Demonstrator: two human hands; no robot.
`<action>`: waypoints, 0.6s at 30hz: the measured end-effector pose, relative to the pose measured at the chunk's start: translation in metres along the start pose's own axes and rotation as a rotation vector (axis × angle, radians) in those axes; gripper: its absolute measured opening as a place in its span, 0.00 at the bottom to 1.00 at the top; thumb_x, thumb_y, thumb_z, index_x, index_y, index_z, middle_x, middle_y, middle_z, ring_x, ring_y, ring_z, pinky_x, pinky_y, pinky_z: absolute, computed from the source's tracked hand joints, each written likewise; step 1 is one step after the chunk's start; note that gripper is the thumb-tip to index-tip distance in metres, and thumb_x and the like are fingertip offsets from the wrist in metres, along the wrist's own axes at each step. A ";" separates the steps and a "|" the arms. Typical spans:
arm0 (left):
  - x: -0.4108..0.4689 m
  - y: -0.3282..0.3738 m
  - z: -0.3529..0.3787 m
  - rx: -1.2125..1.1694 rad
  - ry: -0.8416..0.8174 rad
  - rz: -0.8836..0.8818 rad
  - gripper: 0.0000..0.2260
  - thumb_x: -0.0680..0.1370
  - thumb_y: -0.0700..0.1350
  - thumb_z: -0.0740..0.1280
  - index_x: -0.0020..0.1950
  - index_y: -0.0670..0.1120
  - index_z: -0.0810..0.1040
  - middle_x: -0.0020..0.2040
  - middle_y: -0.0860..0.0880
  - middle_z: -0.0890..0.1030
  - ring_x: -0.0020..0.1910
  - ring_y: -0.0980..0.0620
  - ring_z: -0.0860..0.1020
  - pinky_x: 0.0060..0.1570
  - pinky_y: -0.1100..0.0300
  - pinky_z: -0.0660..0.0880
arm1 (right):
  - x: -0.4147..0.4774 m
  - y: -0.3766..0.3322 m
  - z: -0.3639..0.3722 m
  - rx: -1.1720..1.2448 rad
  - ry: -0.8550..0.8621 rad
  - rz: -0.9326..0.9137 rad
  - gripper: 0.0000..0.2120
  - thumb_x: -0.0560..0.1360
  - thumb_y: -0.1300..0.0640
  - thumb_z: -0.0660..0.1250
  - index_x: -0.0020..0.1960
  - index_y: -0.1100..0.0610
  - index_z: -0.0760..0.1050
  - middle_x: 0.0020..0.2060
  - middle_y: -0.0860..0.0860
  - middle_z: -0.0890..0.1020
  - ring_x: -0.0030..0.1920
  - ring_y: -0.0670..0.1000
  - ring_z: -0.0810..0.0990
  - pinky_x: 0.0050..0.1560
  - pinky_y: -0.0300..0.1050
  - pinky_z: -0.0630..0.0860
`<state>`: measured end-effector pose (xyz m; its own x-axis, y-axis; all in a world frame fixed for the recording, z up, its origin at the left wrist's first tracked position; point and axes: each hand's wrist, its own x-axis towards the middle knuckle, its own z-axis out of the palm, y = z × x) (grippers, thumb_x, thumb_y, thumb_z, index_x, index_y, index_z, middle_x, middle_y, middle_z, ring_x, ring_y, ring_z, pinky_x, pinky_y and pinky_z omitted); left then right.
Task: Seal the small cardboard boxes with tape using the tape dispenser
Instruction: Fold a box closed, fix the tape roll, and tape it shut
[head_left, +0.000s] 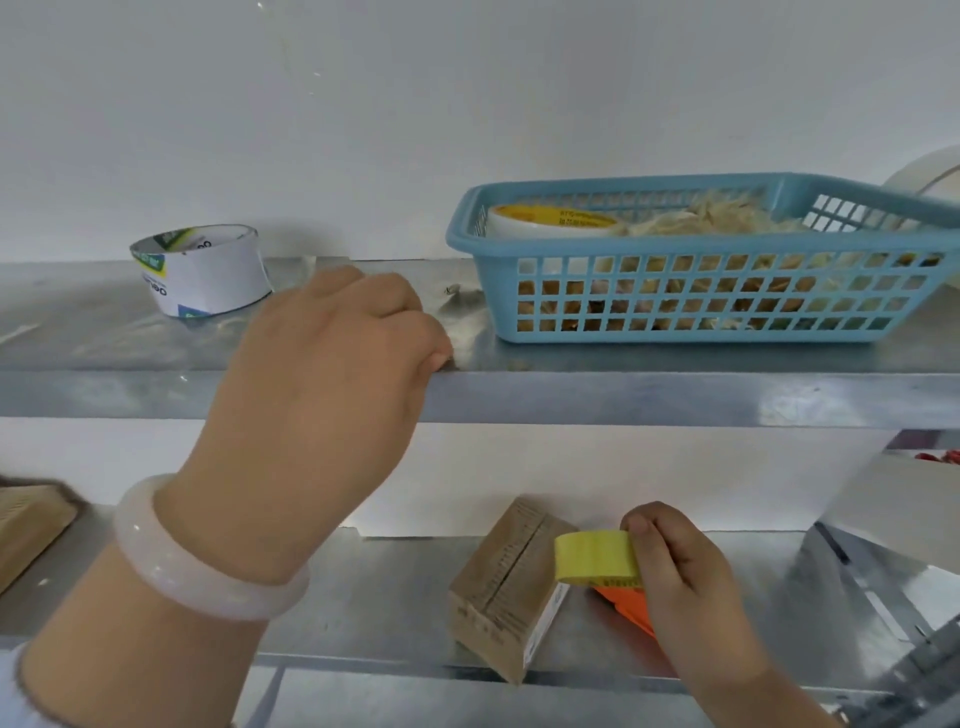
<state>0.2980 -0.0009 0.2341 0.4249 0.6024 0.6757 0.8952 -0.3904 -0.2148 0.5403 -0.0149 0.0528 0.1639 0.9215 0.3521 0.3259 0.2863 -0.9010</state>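
A small cardboard box stands on the lower metal shelf, its top flaps meeting in a seam. Just right of it my right hand grips the tape dispenser, which has a yellow roll and an orange body. The roll's edge is close to the box's upper right corner. My left hand, with a pale bangle on the wrist, is raised to the upper metal shelf. Its fingers curl over the shelf's front edge and nothing shows between them.
On the upper shelf sit a crumpled white tape-roll wrapper at the left and a blue plastic basket with a tape roll and straw-like filling at the right. Another cardboard box lies at the lower shelf's far left. White boards lean at right.
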 end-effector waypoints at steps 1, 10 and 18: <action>-0.005 0.001 0.001 -0.012 0.015 0.007 0.11 0.76 0.43 0.62 0.46 0.47 0.85 0.41 0.48 0.80 0.40 0.41 0.76 0.40 0.45 0.75 | 0.000 0.001 -0.001 0.010 0.000 0.012 0.11 0.75 0.49 0.58 0.37 0.51 0.73 0.29 0.48 0.73 0.32 0.45 0.71 0.34 0.41 0.69; -0.057 0.028 0.014 -0.009 0.033 -0.112 0.25 0.76 0.47 0.64 0.71 0.40 0.72 0.63 0.41 0.73 0.60 0.40 0.74 0.58 0.45 0.71 | -0.003 -0.007 -0.005 0.103 -0.026 0.090 0.14 0.76 0.48 0.57 0.40 0.56 0.73 0.34 0.55 0.73 0.34 0.48 0.72 0.36 0.43 0.73; -0.087 0.101 0.069 -0.685 -0.069 -0.142 0.19 0.77 0.57 0.65 0.66 0.52 0.76 0.65 0.54 0.73 0.67 0.55 0.70 0.67 0.58 0.66 | -0.009 -0.002 -0.006 0.157 -0.116 0.058 0.10 0.74 0.48 0.61 0.39 0.53 0.72 0.32 0.45 0.72 0.35 0.44 0.71 0.37 0.36 0.69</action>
<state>0.3613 -0.0446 0.1049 0.3384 0.7140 0.6130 0.6658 -0.6420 0.3802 0.5436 -0.0251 0.0534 0.0672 0.9590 0.2754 0.1684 0.2612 -0.9505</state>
